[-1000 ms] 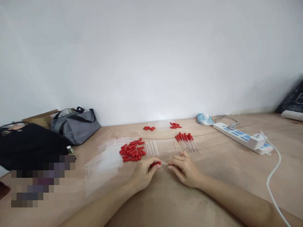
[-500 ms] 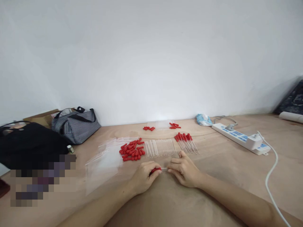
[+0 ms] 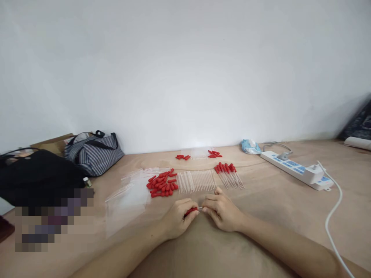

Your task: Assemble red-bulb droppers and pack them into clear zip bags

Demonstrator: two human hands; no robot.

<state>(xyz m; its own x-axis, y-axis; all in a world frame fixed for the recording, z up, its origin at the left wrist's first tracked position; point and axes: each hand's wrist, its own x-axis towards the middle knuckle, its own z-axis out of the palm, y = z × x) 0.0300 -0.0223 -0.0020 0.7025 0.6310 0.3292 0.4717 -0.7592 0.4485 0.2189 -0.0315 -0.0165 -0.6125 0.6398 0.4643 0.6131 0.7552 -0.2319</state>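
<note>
Near the table's front, my left hand [image 3: 181,217] is closed on a red rubber dropper bulb [image 3: 191,211]. My right hand [image 3: 222,211] pinches a thin clear dropper tube [image 3: 200,209], of which a short piece shows between the hands, its end at the bulb's mouth. Whether the tube sits inside the bulb I cannot tell. Beyond my left hand lies a pile of loose red bulbs [image 3: 162,183]. Right of it is a row of clear tubes [image 3: 197,181]. Further right, several droppers with red bulbs on their tubes [image 3: 228,174] lie side by side.
Clear plastic bags [image 3: 127,200] lie at the left. Small groups of red bulbs [image 3: 182,157] and tubes are by the wall. A striped bag [image 3: 94,154] and black bag [image 3: 40,170] stand left; a power strip [image 3: 295,170] with white cable [image 3: 330,220] lies right.
My right hand has moved left toward my left hand, so less of the tube shows between them. The left hand has barely shifted.
</note>
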